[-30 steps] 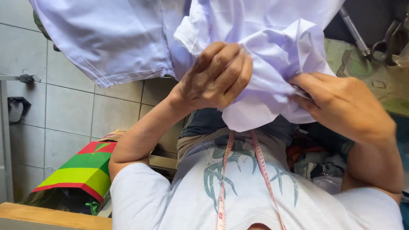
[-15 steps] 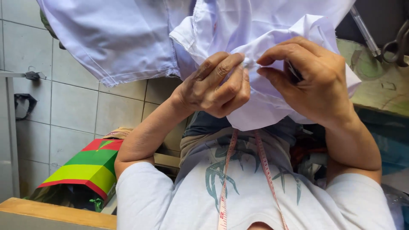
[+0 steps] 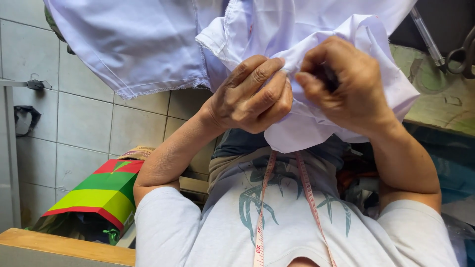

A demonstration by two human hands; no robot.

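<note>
Both my hands are up in the white garment (image 3: 148, 44), bunched in front of my chest. My left hand (image 3: 252, 96) has its grip pressed together, fingers curled over a fold of the cloth. My right hand (image 3: 346, 81) touches the left, its grip pinching a small bit of the same fold between thumb and fingertips; what exactly sits in the pinch is hidden by the fingers. The garment hangs over most of the upper view and blocks what lies behind it. Below the garment a pink measuring tape (image 3: 262, 207) hangs down my pale printed t-shirt (image 3: 277, 227). Lower left of the garment stands a bag striped red, green and yellow (image 3: 99, 193) on the grey tiled floor (image 3: 84, 128). A wooden edge (image 3: 64, 247) is below the bag. Right of the garment a worn green desk (image 3: 440, 94) carries a clear pen (image 3: 426, 35) and dark metal scissor handles (image 3: 462, 54).
</note>
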